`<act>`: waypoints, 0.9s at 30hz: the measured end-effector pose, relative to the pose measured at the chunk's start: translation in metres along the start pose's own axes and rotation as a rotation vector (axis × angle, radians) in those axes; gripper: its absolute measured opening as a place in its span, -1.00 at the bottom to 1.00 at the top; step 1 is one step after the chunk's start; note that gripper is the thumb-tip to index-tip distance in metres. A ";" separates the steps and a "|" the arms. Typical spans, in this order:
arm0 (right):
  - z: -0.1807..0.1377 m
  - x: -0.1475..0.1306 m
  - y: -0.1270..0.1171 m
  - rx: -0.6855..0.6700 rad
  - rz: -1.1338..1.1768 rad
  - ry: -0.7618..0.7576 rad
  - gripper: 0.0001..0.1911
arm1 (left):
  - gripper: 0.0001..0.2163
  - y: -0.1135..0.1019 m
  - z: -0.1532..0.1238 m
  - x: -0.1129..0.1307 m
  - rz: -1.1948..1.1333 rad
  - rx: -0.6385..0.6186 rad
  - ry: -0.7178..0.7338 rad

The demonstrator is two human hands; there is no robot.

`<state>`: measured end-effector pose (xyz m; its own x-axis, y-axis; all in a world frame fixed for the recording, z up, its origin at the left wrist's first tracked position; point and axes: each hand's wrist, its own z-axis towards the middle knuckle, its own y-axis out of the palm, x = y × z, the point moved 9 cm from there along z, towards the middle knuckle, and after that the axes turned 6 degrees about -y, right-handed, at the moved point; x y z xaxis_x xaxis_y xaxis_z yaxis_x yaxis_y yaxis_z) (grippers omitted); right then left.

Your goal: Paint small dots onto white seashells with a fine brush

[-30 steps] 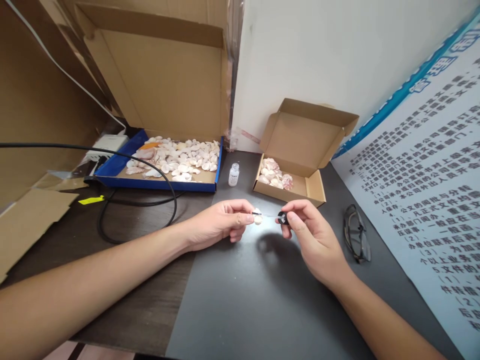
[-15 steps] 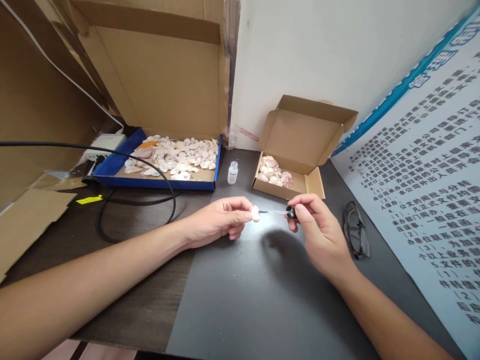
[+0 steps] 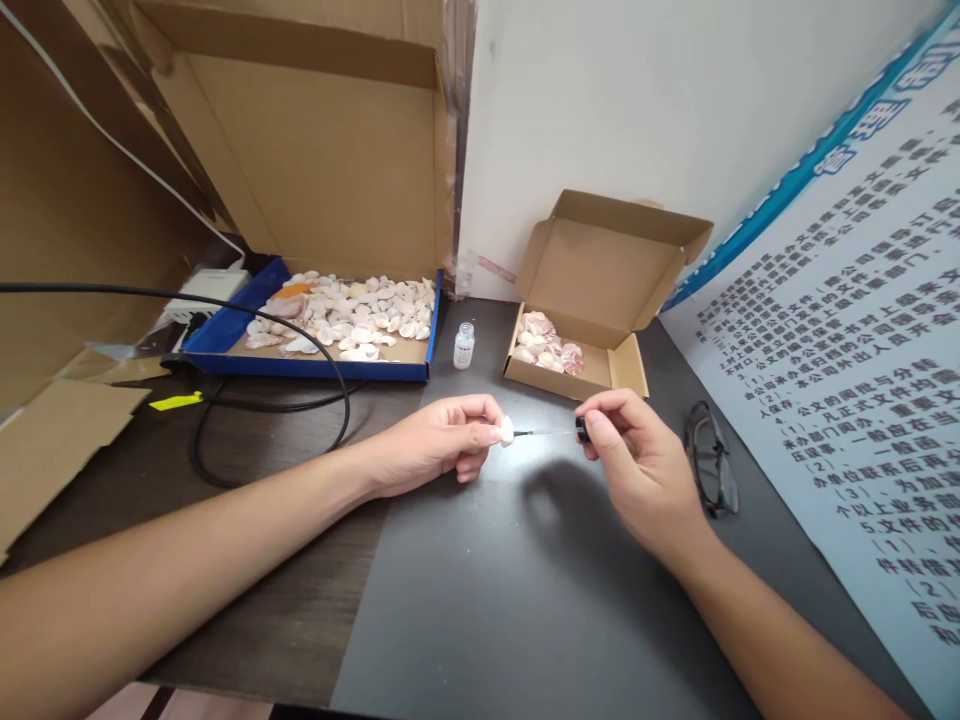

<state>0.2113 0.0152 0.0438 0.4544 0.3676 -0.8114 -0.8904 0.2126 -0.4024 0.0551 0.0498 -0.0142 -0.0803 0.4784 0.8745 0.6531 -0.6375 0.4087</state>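
My left hand (image 3: pixel 442 448) pinches a small pale shell (image 3: pixel 507 431) between thumb and fingers, just above the dark table (image 3: pixel 525 600). My right hand (image 3: pixel 637 470) grips the black cap of a thin brush applicator (image 3: pixel 555 433), whose tip points left and touches the shell. A small clear open bottle (image 3: pixel 464 346) stands on the table behind the hands.
A blue-rimmed cardboard tray (image 3: pixel 315 365) with several white shells lies at the back left. A small open cardboard box (image 3: pixel 592 345) holding pinkish shells sits at the back right. Glasses (image 3: pixel 705 460) lie to the right beside a printed poster (image 3: pixel 862 380). A black cable (image 3: pixel 247 400) loops at the left.
My right hand has shifted to the right, away from the left, so more of the brush stem shows. The shell has turned in my left fingers, now showing less of itself.
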 end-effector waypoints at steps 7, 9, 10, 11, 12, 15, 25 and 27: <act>-0.001 -0.001 0.001 -0.027 -0.043 -0.017 -0.90 | -0.79 0.002 -0.001 -0.004 0.066 -0.026 -0.034; 0.000 -0.002 -0.001 -0.004 -0.041 -0.026 -0.89 | -0.82 0.001 0.000 -0.004 0.060 -0.021 -0.037; 0.000 -0.002 -0.001 -0.007 -0.021 -0.032 -0.89 | -0.83 0.001 0.000 -0.003 0.052 -0.021 -0.038; 0.001 -0.002 0.000 -0.022 -0.003 -0.037 -0.89 | -0.84 0.001 0.000 -0.003 0.042 -0.022 -0.038; 0.001 -0.003 0.002 -0.042 0.002 -0.041 -0.90 | -0.86 0.001 0.000 -0.003 0.032 -0.025 -0.038; 0.001 -0.002 0.002 -0.060 -0.057 -0.044 -0.92 | -0.91 0.000 0.000 -0.003 0.004 -0.042 -0.032; 0.002 -0.006 -0.006 0.017 -0.054 -0.043 -0.93 | -0.96 -0.001 -0.001 -0.003 0.004 -0.039 -0.044; 0.002 -0.007 -0.004 0.002 -0.012 -0.036 -0.94 | -0.95 -0.001 -0.001 -0.003 0.010 -0.035 -0.056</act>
<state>0.2119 0.0140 0.0516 0.4655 0.3971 -0.7910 -0.8850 0.2193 -0.4108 0.0544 0.0484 -0.0173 -0.0307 0.5040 0.8631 0.6272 -0.6627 0.4093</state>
